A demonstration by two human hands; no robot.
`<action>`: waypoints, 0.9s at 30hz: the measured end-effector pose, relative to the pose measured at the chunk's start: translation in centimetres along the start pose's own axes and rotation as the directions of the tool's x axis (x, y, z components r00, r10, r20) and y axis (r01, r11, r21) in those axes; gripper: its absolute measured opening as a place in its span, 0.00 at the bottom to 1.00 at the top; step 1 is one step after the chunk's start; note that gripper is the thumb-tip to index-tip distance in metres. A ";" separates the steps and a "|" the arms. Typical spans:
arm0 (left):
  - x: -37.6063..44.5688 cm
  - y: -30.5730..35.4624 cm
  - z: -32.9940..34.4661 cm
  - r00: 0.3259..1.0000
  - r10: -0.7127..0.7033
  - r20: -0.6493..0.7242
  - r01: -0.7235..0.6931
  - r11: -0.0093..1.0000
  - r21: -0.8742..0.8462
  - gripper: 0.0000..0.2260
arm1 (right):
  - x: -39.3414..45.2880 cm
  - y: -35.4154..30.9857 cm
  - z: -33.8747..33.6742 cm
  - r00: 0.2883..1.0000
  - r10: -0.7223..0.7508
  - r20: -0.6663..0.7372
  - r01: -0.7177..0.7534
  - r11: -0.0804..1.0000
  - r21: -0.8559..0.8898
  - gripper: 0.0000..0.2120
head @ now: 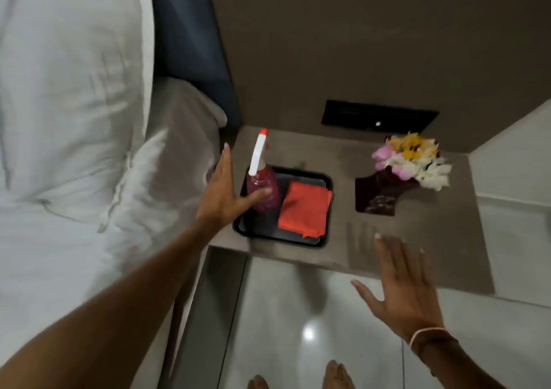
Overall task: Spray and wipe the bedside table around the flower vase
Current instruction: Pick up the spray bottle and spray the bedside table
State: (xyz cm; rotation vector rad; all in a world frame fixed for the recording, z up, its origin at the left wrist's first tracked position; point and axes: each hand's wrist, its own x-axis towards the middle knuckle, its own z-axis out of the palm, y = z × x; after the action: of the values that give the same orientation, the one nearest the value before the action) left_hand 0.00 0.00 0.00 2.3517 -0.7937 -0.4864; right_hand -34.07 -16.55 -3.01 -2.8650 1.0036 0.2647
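Note:
A pink spray bottle (264,187) with a white trigger head and orange nozzle stands upright in a black tray (326,180) on the grey-brown bedside table (423,239). A folded orange cloth (304,208) lies in the tray to the bottle's right. A dark vase of pink, white and yellow flowers (413,162) stands at the table's right rear. My left hand (223,195) is open just left of the bottle, thumb touching its body. My right hand (402,287) hovers open, fingers spread, over the table's front edge.
A bed with white pillows (68,105) and sheets fills the left side, close against the table. A black switch panel (378,117) sits on the wall behind the table. A glossy tiled floor (298,314) and my bare feet lie below.

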 end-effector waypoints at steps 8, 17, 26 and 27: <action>5.9 2.7 3.3 0.957 0.200 -0.208 -0.236 0.958 -0.164 0.41 | 1.6 0.7 3.3 0.995 0.086 -0.040 -0.086 0.996 0.009 0.47; 0.5 7.6 1.8 0.895 0.354 -0.272 -0.420 0.874 -0.243 0.19 | 1.3 1.3 1.0 0.977 0.176 -0.125 -0.177 0.984 -0.001 0.46; -9.4 11.2 6.3 0.947 0.308 0.093 -0.247 0.882 -0.401 0.06 | -0.6 4.6 -2.9 0.963 0.240 -0.120 -0.251 0.964 -0.083 0.49; -10.0 11.6 7.6 0.952 0.280 0.125 -0.202 0.879 -0.432 0.05 | -1.0 5.0 -3.2 0.963 0.241 -0.116 -0.253 0.963 -0.094 0.49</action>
State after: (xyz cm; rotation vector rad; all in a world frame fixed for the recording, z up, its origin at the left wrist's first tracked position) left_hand -16.26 -4.18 3.20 1.8028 -0.9500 -0.6955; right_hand -37.56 -20.25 0.14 -2.8706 1.4127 0.1955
